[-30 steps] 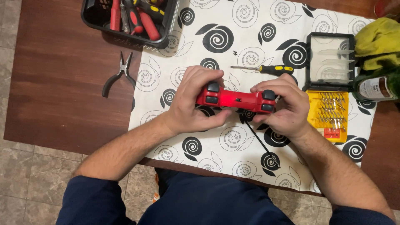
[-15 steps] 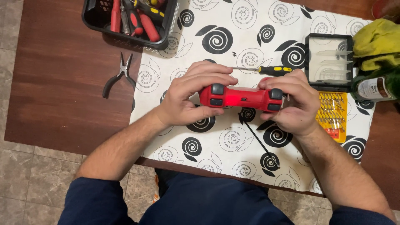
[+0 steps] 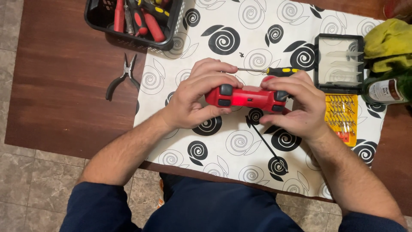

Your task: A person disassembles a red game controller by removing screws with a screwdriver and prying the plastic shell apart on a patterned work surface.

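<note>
Right now I have both hands clenched on the red controller (image 3: 248, 97), left hand (image 3: 198, 98) and right hand (image 3: 296, 105) at its ends. It hovers above the cloth (image 3: 240, 146), screwdriver (image 3: 270, 71) just beyond, pliers (image 3: 122, 77) well left.

Both my forearms angle in over the red controller (image 3: 246, 97): left hand (image 3: 198, 96) curled round its left end, right hand (image 3: 297, 105) wrapped on its right end, fingers bent on top.

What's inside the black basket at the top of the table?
The black basket holds hand tools with red handles and one with yellow marks. Their working ends and the basket's bottom are hidden, and the picture's edge cuts off the rest.
</note>
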